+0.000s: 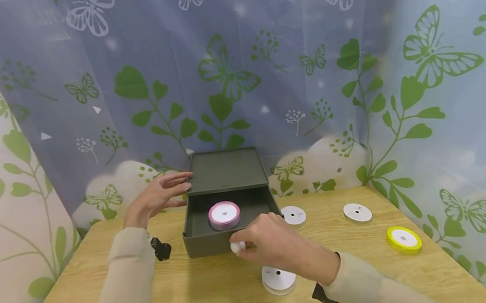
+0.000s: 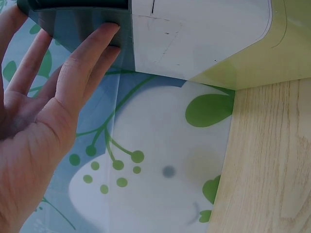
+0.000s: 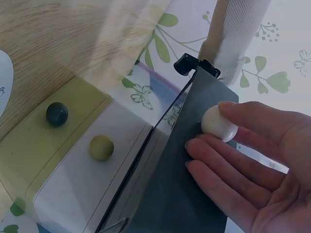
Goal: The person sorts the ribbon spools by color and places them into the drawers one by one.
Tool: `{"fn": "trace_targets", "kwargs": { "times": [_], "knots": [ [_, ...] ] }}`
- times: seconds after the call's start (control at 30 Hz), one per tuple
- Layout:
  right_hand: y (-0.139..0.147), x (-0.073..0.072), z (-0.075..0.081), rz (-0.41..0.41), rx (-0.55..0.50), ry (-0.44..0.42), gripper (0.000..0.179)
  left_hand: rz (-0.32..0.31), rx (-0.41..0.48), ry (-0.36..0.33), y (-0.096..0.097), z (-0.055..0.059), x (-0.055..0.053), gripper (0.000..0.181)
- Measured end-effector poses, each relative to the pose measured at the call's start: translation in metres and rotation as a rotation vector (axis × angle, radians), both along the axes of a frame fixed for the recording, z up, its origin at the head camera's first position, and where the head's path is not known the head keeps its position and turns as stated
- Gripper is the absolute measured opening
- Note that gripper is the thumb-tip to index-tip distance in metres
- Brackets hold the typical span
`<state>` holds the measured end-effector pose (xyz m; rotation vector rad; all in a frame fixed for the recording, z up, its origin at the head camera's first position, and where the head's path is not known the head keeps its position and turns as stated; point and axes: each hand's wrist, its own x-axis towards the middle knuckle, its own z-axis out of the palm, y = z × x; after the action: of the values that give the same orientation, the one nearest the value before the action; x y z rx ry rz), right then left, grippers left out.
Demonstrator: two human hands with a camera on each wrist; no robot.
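A dark grey drawer box (image 1: 226, 170) stands at the back middle of the wooden table (image 1: 204, 296). Its drawer (image 1: 203, 245) is pulled out toward me, and a pink ribbon spool (image 1: 224, 215) lies flat inside it. My right hand (image 1: 252, 243) pinches the round white knob (image 1: 237, 247) on the drawer front. The right wrist view shows the knob (image 3: 218, 124) between thumb and index finger, with the other fingers (image 3: 218, 167) lying against the drawer front (image 3: 184, 194). My left hand (image 1: 182, 189) touches the box's left side with straight fingers (image 2: 92, 53).
Three white spools lie on the table: one (image 1: 293, 215) beside the drawer, one (image 1: 357, 212) farther right, one (image 1: 278, 279) under my right wrist. A yellow spool (image 1: 404, 239) sits at the right. A butterfly-print curtain (image 1: 305, 67) hangs close behind the box.
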<state>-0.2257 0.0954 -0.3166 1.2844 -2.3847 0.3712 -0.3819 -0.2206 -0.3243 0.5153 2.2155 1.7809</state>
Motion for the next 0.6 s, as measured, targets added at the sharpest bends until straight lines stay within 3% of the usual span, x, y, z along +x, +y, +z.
{"fn": "trace_targets", "kwargs": {
  "times": [0.33, 0.6],
  "knots": [
    [0.000, -0.010, -0.002, -0.017, -0.036, -0.007, 0.015, -0.010, -0.012, 0.005, 0.001, 0.000, 0.000, 0.064],
    [-0.001, -0.019, -0.004, -0.024, -0.046, 0.047, 0.014, -0.009, -0.013, 0.011, 0.000, 0.000, 0.000, 0.064]
  ]
}}
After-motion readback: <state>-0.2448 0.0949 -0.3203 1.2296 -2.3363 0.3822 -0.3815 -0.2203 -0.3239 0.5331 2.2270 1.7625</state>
